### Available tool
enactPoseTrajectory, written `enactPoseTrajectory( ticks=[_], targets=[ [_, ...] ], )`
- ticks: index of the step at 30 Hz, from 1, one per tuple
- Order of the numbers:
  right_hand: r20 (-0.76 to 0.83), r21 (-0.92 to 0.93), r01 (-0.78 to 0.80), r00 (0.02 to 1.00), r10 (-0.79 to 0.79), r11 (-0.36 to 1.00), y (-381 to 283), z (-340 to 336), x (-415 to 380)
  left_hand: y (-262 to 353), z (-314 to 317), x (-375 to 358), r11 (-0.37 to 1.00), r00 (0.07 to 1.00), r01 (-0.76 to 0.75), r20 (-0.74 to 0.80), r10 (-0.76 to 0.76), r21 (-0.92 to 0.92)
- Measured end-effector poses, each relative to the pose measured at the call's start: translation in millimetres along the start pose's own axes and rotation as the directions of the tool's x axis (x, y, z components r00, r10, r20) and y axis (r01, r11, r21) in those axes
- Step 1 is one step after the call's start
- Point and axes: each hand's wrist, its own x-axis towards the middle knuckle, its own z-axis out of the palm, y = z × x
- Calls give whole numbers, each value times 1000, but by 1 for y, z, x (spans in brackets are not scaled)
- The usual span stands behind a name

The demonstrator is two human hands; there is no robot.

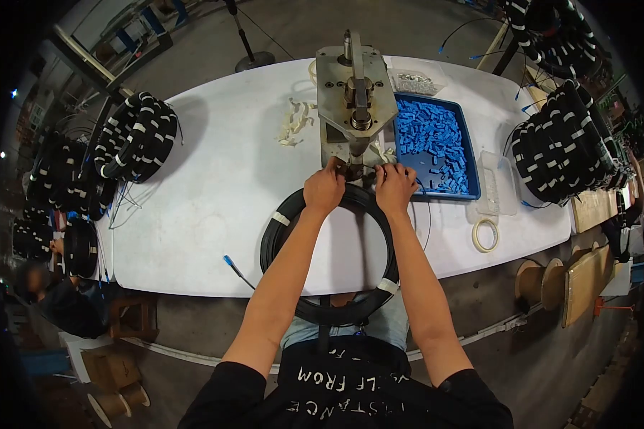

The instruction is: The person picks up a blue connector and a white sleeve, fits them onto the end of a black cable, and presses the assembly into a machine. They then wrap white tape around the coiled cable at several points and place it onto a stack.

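Head view: had left hand (324, 191) and right hand (396, 190) pinched narrow at press (358, 96); couldn't tell exact grip contents. Had black cable coil (270, 244) just below, overhanging near edge of worktop (215, 157). Needed wrists braced, coil supported, skin clear of pinch points.

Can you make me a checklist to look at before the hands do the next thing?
1. Both hands at the press: ok, left hand and right hand are by its base.
2. Fingers well away from the press: not ok, they look very close.
3. Coil wrapped with white bands: ok.
4. Blue bits within reach: ok, probably; their tray is beside the press.
5. Cable lined up in the press: cannot tell, the spot is too small and hidden.
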Motion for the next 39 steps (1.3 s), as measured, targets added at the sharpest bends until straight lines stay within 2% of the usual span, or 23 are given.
enactPoseTrajectory(
  ticks=[11,14,16,17,19,20,22,28,29,30,32,35,39],
  targets=[
    [-33,13,15,999,-14,1000,1,3,-1,-6,6,3,999,1000,6,-18,-7,-35],
    [2,10,2,1000,-2,1000,2,1,-1,-3,1,2,999,999,35,3,-34,-42],
    [18,10,9,1000,-9,1000,2,1,-1,-4,-2,2,981,999,45,9,-44,-191],
    [16,12,11,1000,-11,1000,3,2,-1,-5,-2,2,981,999,44,6,-44,-190],
    [-23,45,18,1000,-17,999,3,2,-2,-9,-4,2,923,1000,17,10,-14,-383],
    [-23,50,15,1000,-14,999,2,2,-3,-11,-5,3,925,1000,17,11,-14,-379],
    [-74,129,25,997,-16,991,4,0,-5,-15,-9,4,853,993,31,112,32,-522],
    [-179,137,83,982,-58,987,2,-13,-10,-25,-21,4,885,946,3,288,148,-466],
    [-176,140,77,983,-51,987,2,-14,-10,-23,-23,2,907,935,21,329,130,-420],
    [-214,134,82,975,-52,988,3,-15,-13,-20,-20,-1,909,931,23,341,132,-415],
    [-253,124,66,967,-33,990,9,-17,-21,-17,-10,-5,848,944,-61,245,220,-526],
    [-261,185,-19,963,68,983,20,-26,-31,-3,-6,-10,829,931,-65,264,250,-555],
    [-288,221,-103,943,165,970,28,-37,-46,21,-13,-16,853,892,23,395,218,-522]
  ],
)
